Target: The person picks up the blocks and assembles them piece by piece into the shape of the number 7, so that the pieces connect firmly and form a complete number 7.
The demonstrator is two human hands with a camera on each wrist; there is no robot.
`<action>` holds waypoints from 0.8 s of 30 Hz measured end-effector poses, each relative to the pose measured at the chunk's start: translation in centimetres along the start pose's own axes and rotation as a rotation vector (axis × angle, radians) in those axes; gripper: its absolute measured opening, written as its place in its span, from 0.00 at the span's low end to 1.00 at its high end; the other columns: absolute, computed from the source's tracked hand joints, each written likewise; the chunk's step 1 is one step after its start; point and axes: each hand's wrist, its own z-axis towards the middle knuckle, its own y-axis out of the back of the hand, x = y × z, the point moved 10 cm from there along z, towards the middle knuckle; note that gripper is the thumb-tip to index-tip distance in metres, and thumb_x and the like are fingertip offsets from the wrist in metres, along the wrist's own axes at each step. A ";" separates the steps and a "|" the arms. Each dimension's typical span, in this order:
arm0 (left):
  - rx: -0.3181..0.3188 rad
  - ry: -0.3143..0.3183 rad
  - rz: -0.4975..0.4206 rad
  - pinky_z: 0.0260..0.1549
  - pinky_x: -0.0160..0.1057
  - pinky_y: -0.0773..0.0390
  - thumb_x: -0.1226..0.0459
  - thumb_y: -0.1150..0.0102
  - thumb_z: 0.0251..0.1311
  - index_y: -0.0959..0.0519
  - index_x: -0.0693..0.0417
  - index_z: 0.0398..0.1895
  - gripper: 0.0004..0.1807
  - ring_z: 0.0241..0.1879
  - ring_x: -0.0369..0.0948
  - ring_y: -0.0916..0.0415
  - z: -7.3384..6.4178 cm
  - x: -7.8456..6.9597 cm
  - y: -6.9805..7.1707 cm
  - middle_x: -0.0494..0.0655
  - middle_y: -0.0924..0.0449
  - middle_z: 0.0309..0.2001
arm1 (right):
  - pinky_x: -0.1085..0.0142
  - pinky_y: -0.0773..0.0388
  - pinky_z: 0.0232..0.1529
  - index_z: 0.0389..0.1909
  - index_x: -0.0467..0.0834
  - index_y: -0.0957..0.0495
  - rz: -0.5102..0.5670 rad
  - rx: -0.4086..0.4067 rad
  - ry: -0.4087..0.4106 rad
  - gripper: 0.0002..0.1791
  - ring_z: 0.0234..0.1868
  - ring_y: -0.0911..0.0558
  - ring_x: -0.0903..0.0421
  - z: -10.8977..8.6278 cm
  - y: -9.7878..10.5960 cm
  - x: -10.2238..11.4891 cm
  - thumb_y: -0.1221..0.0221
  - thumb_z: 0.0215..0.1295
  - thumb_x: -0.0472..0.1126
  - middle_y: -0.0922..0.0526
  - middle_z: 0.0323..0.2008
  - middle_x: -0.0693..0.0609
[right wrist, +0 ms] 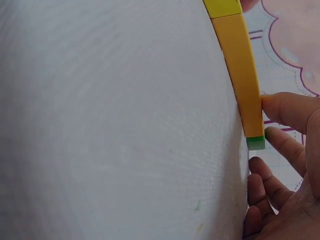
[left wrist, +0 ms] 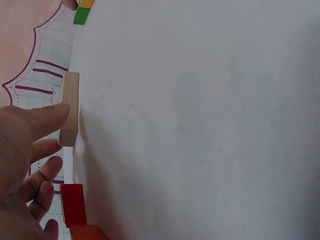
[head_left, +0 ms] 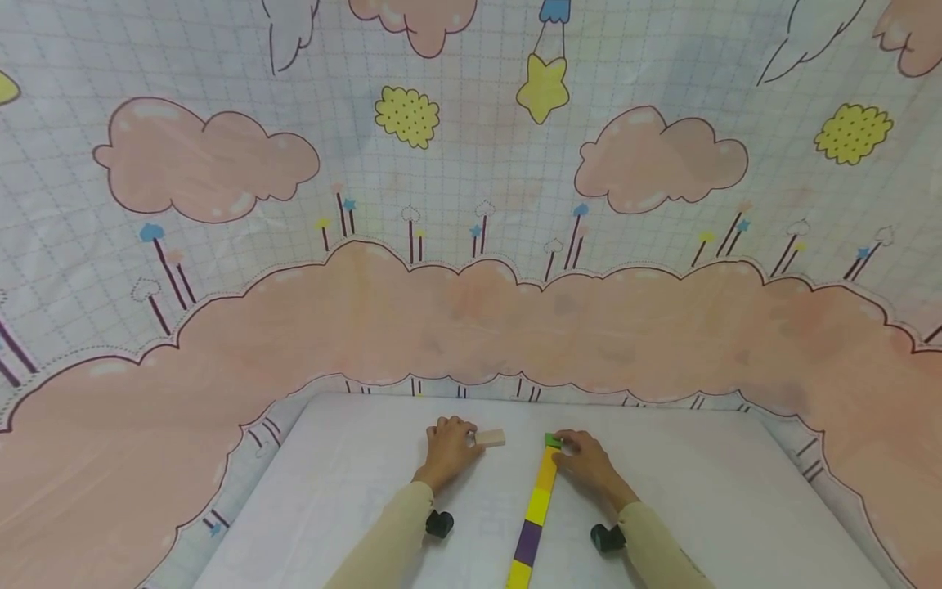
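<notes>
While the left hand (head_left: 447, 448) is holding a pale, bare wooden block (head_left: 490, 438) left of a painted row, the right hand (head_left: 585, 460) is touching the row's far end, where a small green block (head_left: 552, 440) is sitting against an orange block (head_left: 546, 468). Nearer the person, a yellow block (head_left: 538, 505), a purple block (head_left: 527, 541) and a second yellow block (head_left: 519, 574) are continuing the line on the white bench (head_left: 353, 507). The step in hand is seemingly steadying or squaring that end; moving the wooden block would be calling for a level carry and a free side to meet. Both beige-sleeved arms (head_left: 386, 536) are reaching forward and angling inward. The left thumb and a finger are pinching the wooden block, the other fingers curling loosely; whether it is touching the bench, I cannot tell. The right thumb and index finger are spreading along the row's right side, visibly pinching nothing. Beyond the left hand's lower fingers, a red block (left wrist: 73, 206) is lying.
</notes>
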 end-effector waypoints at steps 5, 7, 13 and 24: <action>0.006 0.002 0.014 0.49 0.56 0.37 0.58 0.28 0.53 0.15 0.55 0.44 0.17 0.43 0.47 0.31 0.1 0.2 -0.2 0.50 0.19 0.41 | 0.44 0.31 0.62 0.55 0.46 0.21 -0.001 0.002 0.013 0.20 0.57 0.25 0.44 0.0 0.1 0.3 0.35 0.61 0.41 0.23 0.56 0.43; 0.004 -0.002 0.016 0.50 0.57 0.37 0.59 0.29 0.54 0.15 0.54 0.44 0.16 0.43 0.46 0.31 0.2 0.3 -0.3 0.49 0.19 0.40 | 0.44 0.31 0.62 0.55 0.46 0.21 -0.004 0.002 0.015 0.20 0.57 0.25 0.43 0.0 0.1 0.2 0.35 0.61 0.41 0.23 0.56 0.43; 0.011 -0.013 -0.008 0.54 0.60 0.39 0.61 0.31 0.55 0.16 0.57 0.44 0.14 0.42 0.45 0.30 0.2 0.2 -0.5 0.48 0.19 0.38 | 0.44 0.31 0.63 0.56 0.47 0.21 -0.011 -0.003 0.003 0.20 0.59 0.26 0.43 0.0 0.0 0.0 0.36 0.62 0.42 0.24 0.58 0.43; 0.057 -0.011 -0.074 0.60 0.62 0.42 0.64 0.34 0.58 0.19 0.60 0.44 0.13 0.43 0.47 0.28 0.4 0.3 -0.5 0.49 0.18 0.38 | 0.43 0.32 0.64 0.56 0.47 0.21 -0.007 -0.005 0.001 0.20 0.60 0.26 0.42 0.1 0.0 0.0 0.36 0.62 0.42 0.24 0.59 0.42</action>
